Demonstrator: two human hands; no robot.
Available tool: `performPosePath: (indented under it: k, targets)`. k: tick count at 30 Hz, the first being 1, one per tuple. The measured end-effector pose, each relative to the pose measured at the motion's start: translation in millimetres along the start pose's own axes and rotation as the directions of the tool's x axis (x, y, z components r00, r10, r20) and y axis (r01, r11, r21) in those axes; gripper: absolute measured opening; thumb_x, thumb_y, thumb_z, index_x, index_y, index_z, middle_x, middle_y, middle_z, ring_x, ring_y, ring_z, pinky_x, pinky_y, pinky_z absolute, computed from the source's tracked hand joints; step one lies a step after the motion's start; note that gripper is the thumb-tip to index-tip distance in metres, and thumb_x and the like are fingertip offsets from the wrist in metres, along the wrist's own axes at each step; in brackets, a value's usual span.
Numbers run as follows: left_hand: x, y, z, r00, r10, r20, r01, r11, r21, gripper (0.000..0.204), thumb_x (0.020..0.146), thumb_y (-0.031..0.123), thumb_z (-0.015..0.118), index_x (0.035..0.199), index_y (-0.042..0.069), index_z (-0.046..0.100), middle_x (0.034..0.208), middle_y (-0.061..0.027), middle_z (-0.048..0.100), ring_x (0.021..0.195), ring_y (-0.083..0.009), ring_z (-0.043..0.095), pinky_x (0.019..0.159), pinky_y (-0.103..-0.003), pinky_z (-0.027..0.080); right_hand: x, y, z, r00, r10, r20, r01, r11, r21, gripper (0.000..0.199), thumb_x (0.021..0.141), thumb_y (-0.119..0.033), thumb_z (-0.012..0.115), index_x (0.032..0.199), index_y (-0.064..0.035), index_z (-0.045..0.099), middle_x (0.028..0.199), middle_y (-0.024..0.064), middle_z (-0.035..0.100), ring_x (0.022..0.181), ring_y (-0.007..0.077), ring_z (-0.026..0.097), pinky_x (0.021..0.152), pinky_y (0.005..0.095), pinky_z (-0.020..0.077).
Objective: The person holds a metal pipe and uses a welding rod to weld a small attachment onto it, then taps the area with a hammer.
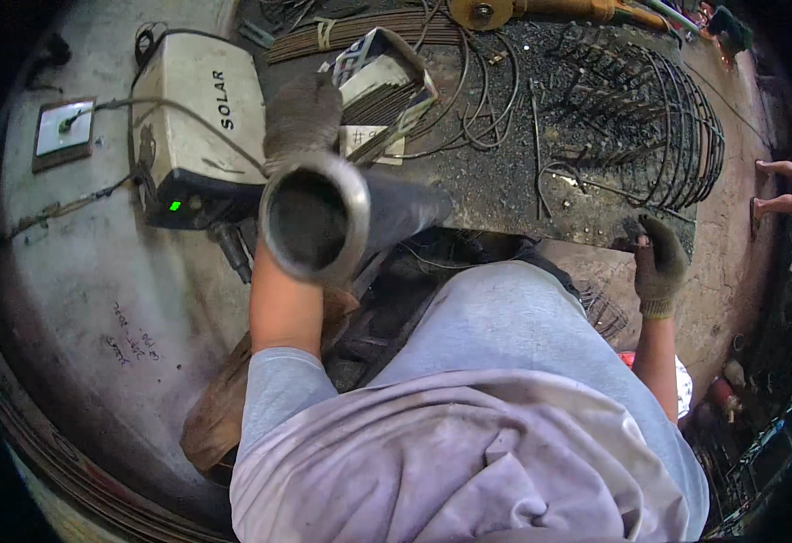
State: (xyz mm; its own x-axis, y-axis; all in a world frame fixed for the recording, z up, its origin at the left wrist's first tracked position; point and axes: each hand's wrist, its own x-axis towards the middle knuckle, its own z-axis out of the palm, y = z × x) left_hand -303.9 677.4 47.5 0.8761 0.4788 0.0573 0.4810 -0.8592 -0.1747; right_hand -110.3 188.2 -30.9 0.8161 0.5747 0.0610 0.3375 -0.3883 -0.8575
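Note:
A hollow metal pipe slants close to the camera, its round open end facing me and crossing in front of my left forearm. Beyond that end is my left hand in a grey knit glove, between a white welding machine and an open carton of thin welding rods. Its fingers are blurred and cannot be made out. At the table's near right corner my right hand, also gloved, has its fingers curled toward the thumb. Whatever lies between them is too small to name.
A dark, grit-covered worktable bears a curved cage of steel bars, loose cables and a bundle of thin rods. An orange angle grinder lies at the far edge. Another person's legs show at right.

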Motion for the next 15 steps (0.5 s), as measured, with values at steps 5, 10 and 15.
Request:
performPosePath:
  k: [5, 10, 15]
  targets:
    - [-74, -12, -54, 0.866, -0.497, -0.045, 0.166, 0.372, -0.913, 0.033, 0.093, 0.028, 0.064, 0.108, -0.001, 0.069, 0.086, -0.0116, 0.070, 0.076, -0.0175, 0.065, 0.071, -0.033, 0.050, 0, 5, 3, 0.992, 0.122, 0.005, -0.121, 0.973, 0.195, 0.027, 0.096, -0.004, 0.060, 0.121, 0.0052, 0.062, 0.116, 0.0143, 0.068, 0.102, 0.0202, 0.067, 0.088, 0.0319, 0.0536]
    - [-163, 12, -71, 0.789, -0.553, 0.267, 0.191, -0.192, -0.963, 0.022, 0.096, 0.020, 0.062, 0.106, 0.002, 0.069, 0.081, -0.0075, 0.068, 0.071, -0.0159, 0.066, 0.065, -0.028, 0.052, -7, -4, 5, 0.996, 0.081, -0.032, -0.076, 0.989, 0.129, 0.025, 0.098, -0.009, 0.060, 0.120, 0.0040, 0.064, 0.110, 0.0117, 0.069, 0.093, 0.0156, 0.065, 0.078, 0.0283, 0.0540]
    - [-231, 19, 4, 0.923, -0.138, -0.358, -0.166, 0.697, -0.697, 0.020, 0.095, 0.018, 0.062, 0.108, 0.003, 0.066, 0.080, -0.0082, 0.068, 0.069, -0.0187, 0.067, 0.061, -0.030, 0.054, -51, -45, 33, 0.988, 0.117, 0.102, -0.122, 0.991, 0.050, 0.025, 0.097, -0.018, 0.064, 0.114, 0.0006, 0.069, 0.091, 0.0051, 0.071, 0.077, 0.0125, 0.063, 0.070, 0.0274, 0.0514]
